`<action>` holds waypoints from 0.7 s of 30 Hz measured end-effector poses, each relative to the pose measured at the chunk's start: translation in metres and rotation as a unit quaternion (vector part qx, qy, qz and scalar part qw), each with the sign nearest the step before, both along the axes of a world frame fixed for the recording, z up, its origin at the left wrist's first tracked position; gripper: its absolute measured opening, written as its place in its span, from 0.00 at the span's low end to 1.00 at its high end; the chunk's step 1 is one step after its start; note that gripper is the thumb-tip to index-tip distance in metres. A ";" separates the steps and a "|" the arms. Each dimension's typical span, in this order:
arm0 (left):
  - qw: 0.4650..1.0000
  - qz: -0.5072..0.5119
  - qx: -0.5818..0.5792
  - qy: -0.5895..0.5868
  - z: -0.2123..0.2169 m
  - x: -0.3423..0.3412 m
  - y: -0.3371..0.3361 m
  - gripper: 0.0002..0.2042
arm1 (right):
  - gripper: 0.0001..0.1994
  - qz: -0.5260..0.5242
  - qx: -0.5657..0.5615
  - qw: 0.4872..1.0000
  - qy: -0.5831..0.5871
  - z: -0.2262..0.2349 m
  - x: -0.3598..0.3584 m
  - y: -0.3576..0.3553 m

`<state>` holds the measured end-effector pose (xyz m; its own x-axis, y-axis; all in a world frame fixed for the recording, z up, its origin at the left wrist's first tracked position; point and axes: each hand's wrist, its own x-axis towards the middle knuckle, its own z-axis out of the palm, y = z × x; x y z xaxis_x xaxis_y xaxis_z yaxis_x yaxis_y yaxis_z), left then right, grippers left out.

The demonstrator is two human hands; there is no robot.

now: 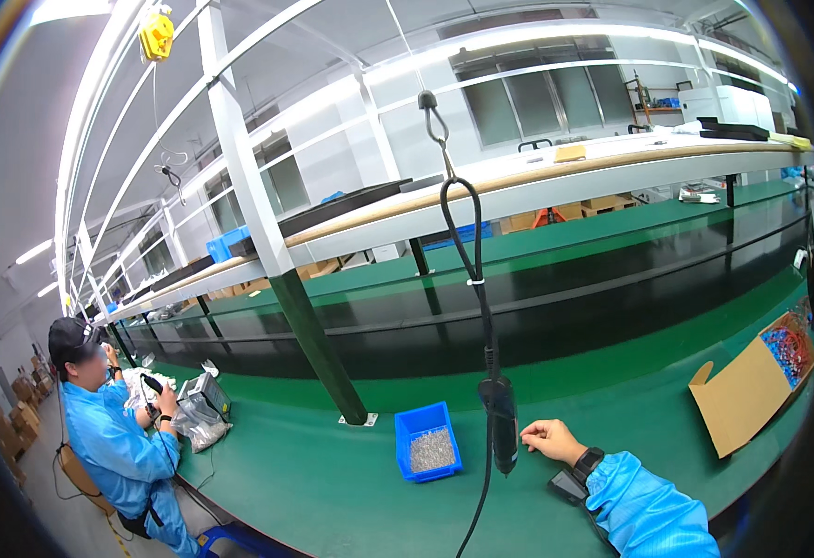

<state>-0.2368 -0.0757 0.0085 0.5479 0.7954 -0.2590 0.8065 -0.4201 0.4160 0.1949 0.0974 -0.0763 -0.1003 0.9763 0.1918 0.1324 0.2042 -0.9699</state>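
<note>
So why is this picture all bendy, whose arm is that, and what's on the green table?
There's no machine hand here: that's a person's own right hand, coming out of a blue sleeve. The camera is worn on their head, looking down, and its wide fisheye lens bends straight things. Their left hand isn't in view. A dark tool hangs on a black cord, close beside the fingers. Whether they pinch something tiny, I can't tell. On the green table are a blue bin of small greyish pieces and an open cardboard box with red and blue things inside. At the left, another person in blue holds a dark handheld tool.
</note>
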 end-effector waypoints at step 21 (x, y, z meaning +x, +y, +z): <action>0.859 0.100 -0.105 -0.491 -0.032 0.100 0.286 0.34 | 0.10 -0.047 -0.079 0.994 0.062 0.005 -0.006 -0.004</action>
<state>-0.1367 0.2106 -0.0232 0.4426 0.8910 0.1015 0.0700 -0.1472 0.9866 0.1887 0.0935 -0.0710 0.0077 0.9991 0.0411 0.0202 0.0409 -0.9990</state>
